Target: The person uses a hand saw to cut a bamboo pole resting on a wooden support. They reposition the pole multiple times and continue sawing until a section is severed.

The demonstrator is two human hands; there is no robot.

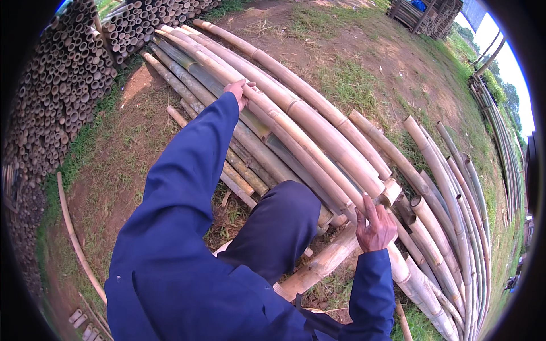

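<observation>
I lean over a heap of long tan bamboo poles (307, 122) lying side by side on the ground. My left hand (240, 92), arm stretched out in a blue sleeve, grips one pole partway along its length. My right hand (374, 227) rests against the cut end of the same group of poles, fingers spread and pointing up, near a short pole end (391, 190). My knee in dark blue trousers (281, 224) is bent over the near ends of the poles. A thicker pale pole (321, 262) lies under my right forearm.
A tall stack of bamboo with cut round ends facing me (62, 85) stands at the left and top left. More curved poles (449, 227) lie on the right. A thin stick (74, 238) lies on bare earth at the left. Grass and dirt (364, 74) stretch beyond.
</observation>
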